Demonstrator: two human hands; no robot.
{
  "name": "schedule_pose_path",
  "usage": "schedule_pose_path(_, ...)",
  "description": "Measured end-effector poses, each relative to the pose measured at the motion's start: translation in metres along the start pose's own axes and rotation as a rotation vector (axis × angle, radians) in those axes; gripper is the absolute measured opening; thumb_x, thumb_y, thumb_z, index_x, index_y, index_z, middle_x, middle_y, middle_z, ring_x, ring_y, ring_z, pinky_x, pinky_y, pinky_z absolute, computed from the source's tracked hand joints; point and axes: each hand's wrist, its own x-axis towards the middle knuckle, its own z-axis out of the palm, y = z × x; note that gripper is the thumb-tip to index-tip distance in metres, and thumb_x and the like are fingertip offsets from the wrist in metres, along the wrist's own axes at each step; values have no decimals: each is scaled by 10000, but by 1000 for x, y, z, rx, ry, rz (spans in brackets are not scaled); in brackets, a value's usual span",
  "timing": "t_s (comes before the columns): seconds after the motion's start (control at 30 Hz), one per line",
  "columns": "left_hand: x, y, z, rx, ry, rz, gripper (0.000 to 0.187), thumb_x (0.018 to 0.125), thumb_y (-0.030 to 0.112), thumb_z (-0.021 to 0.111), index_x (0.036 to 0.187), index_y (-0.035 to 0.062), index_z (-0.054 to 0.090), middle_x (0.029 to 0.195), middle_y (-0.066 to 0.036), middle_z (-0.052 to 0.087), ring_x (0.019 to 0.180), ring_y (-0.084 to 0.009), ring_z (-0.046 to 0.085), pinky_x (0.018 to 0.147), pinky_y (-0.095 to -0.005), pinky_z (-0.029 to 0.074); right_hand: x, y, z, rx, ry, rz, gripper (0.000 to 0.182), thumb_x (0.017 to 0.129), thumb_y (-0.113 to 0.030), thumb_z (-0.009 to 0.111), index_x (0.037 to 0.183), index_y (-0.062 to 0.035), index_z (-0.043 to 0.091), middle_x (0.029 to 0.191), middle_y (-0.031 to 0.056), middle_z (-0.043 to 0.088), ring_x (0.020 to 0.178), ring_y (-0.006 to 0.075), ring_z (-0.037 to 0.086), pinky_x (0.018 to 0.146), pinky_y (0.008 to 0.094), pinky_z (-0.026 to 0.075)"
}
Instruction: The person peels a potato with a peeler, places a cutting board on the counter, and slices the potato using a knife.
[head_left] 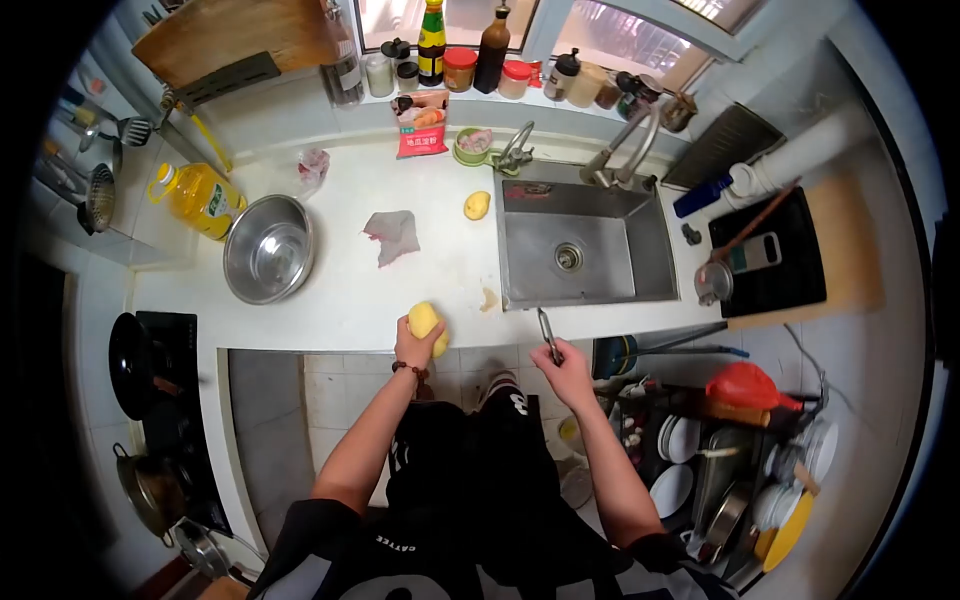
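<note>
My left hand (412,345) is wrapped round a yellow potato (423,319) at the counter's front edge. In my right hand (566,370) is a metal peeler (546,328), its head pointing up toward the counter edge below the sink. A scrap of peel (488,299) lies on the white counter between the two hands. Farther back, a second yellow potato (477,205) rests just left of the sink. A grey crumpled sheet (393,236) lies on the counter beyond my left hand.
A steel bowl (268,250) and an oil bottle (200,201) stand on the left. The steel sink (615,235) is at right, with a green bowl (472,147) and a red packet (421,124) behind. Below right is a rack with plates (679,439).
</note>
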Motion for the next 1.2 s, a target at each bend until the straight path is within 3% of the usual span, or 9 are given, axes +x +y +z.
schedule_pose_path(0.17,38,20,42,283,175,-93,769,794,372,903,1367,49,503,1225,-217,711,1082,-348,714,930,-432,581,176,31,10,-276,-166,-82,367,816,-313,871,840,-22,649,702,117,605,644,259,568,646,391,488)
schedule_pose_path(0.3,51,16,69,291,296,-87,767,795,379,900,1387,50,542,1227,-196,716,1113,-358,705,965,-441,561,318,41,42,-491,-191,-191,595,724,-369,911,1134,-25,651,1029,184,693,921,380,688,798,489,543)
schedule_pose_path(0.5,51,19,66,442,306,-96,812,784,370,898,1430,23,547,1246,-240,631,1193,-400,574,1045,-470,486,409,36,91,-559,-275,-291,847,698,-348,917,1410,-60,560,1302,187,623,1177,383,643,961,495,548)
schedule_pose_path(0.7,46,30,62,435,350,-62,750,832,342,859,1430,22,537,1304,-241,543,1233,-406,524,1071,-474,453,423,45,110,-632,-379,-251,809,692,-314,907,1374,-63,550,1356,183,584,1190,391,637,976,492,548)
schedule_pose_path(0.8,46,58,72,525,589,76,569,874,309,821,1328,43,605,1209,-194,593,1215,-369,529,1039,-452,460,425,56,104,-571,-371,-321,762,688,-294,893,1327,-53,556,1351,180,579,1186,392,635,979,491,547)
schedule_pose_path(0.93,53,76,92,457,528,232,401,938,242,768,1244,33,614,1215,-143,595,1172,-311,574,1008,-417,484,420,72,94,-435,-335,-325,739,687,-293,884,1304,-42,566,1324,189,598,1172,414,636,977,488,544)
schedule_pose_path(1.03,65,99,124,-290,228,-90,421,1019,314,700,1325,48,586,1228,-96,608,1036,-206,655,824,-349,584,393,54,63,-179,-286,-403,714,680,-267,898,1286,-47,591,1275,195,624,1124,397,659,936,443,560)
schedule_pose_path(1.1,63,155,138,-616,3,-310,521,1084,441,549,1448,71,502,1256,-108,610,1064,-224,671,895,-382,604,358,44,39,125,-312,-399,776,648,-146,930,1332,-37,581,1274,117,632,1076,200,670,889,321,567)
schedule_pose_path(1.2,60,219,160,-840,-296,-320,588,1112,508,426,1509,74,443,1328,-121,600,1129,-241,667,944,-406,598,316,19,-8,236,-287,-514,770,642,-162,932,1328,-60,599,1278,128,644,1094,251,683,888,366,571)
